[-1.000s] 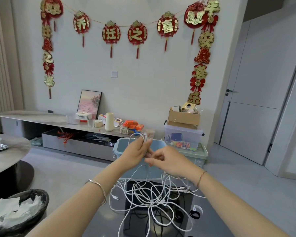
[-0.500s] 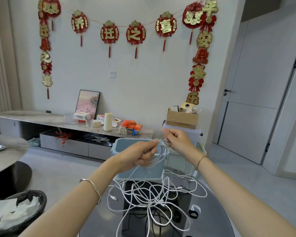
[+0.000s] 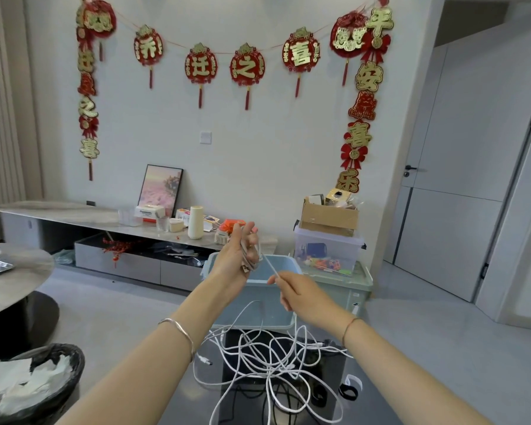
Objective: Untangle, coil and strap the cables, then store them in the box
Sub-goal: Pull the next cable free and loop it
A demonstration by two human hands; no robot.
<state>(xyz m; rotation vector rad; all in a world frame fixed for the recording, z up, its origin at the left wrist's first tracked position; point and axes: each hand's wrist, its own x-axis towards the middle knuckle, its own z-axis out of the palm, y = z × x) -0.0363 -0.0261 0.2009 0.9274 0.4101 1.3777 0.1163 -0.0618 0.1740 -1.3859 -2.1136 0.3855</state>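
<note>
Cable (image 3: pixel 269 265) is stretched on a short diagonal from loops gripped in the raised left hand (image 3: pixel 238 256) down to the pinching right hand (image 3: pixel 295 289). Below both hands, nearer the right, slack trails to the tangle (image 3: pixel 270 360) beside the blue box (image 3: pixel 258 299).

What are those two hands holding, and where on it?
A white cable. The left hand holds several coiled loops of it; the right hand pinches the strand running from the coil.
</note>
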